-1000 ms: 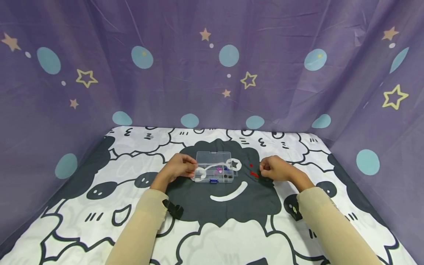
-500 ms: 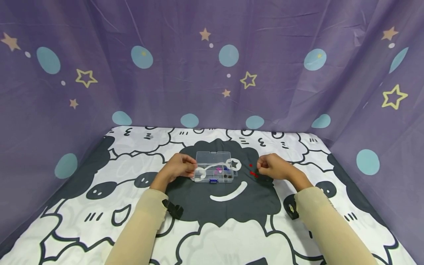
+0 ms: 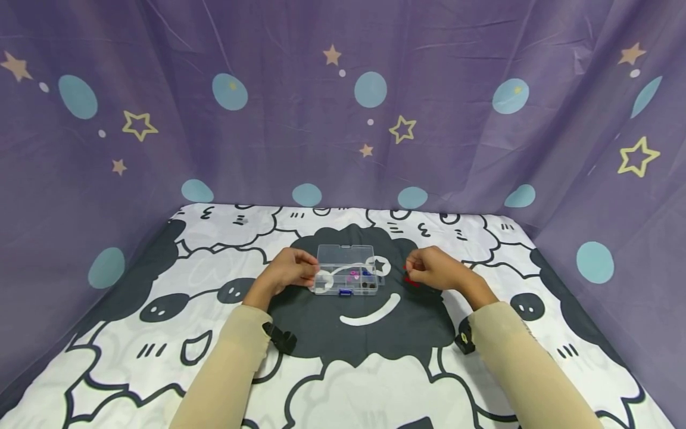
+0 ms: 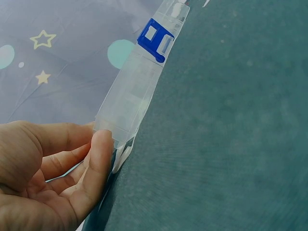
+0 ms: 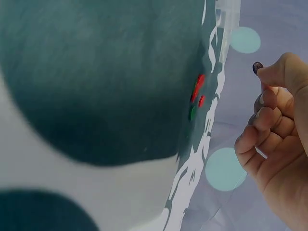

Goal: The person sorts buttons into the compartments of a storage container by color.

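A clear plastic compartment box (image 3: 332,286) with a blue latch (image 4: 155,39) stands on the dark patch of the cloth, its lid (image 3: 343,255) raised at the back. Pink, blue and dark small pieces lie in its right-hand compartments. At the box's left end, my left hand (image 3: 289,270) pinches the wall between thumb and fingers. My right hand (image 3: 438,268), to the right of the box, pinches a small dark button (image 5: 258,68) between thumb and forefinger, above the cloth. Red buttons (image 5: 198,87) and a green button (image 5: 193,113) lie below that hand, partly hidden by it in the head view.
A white cloth (image 3: 375,390) printed with black cartoon sheep covers the table. Purple curtains (image 3: 300,137) with stars and dots hang behind and at both sides.
My right hand has moved left towards the box, passing over the red buttons and covering some of them. The left hand and the box have stayed put.
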The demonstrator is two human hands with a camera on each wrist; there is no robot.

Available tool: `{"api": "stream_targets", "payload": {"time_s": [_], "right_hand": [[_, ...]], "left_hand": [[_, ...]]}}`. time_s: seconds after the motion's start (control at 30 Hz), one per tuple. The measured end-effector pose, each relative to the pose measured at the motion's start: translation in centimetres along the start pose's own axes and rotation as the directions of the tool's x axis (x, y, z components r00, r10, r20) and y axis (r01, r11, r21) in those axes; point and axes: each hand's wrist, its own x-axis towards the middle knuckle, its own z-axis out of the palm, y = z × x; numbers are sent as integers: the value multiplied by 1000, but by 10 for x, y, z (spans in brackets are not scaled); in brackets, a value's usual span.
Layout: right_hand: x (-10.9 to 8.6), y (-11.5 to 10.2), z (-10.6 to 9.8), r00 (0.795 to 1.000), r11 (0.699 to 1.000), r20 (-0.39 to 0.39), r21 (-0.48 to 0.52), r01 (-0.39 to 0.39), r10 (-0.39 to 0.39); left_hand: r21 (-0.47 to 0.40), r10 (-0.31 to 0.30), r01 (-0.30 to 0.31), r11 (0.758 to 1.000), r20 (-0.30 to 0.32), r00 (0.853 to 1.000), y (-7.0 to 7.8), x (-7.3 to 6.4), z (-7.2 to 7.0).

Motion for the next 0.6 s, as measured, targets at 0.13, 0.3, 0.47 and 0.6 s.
{"api": "stream_targets", "payload": {"time_s": [0.13, 0.3, 0.47, 0.6], "right_hand": [[3, -4, 2, 1000, 1000, 11, 14, -14, 13], [7, -8, 7, 1000, 1000, 19, 21, -2, 2], [11, -14, 11, 1000, 1000, 8, 10, 24, -24], [15, -18, 15, 999, 999, 8, 8, 32, -32]], "left_hand": [[5, 5, -5, 1000, -1, 1000, 0, 0, 0], [4, 2, -2, 1000, -2, 1000, 0, 0, 0], [6, 4, -4, 1000, 1, 1000, -1, 0, 0], [8, 7, -7, 1000, 3, 1000, -1, 1, 0]]}}
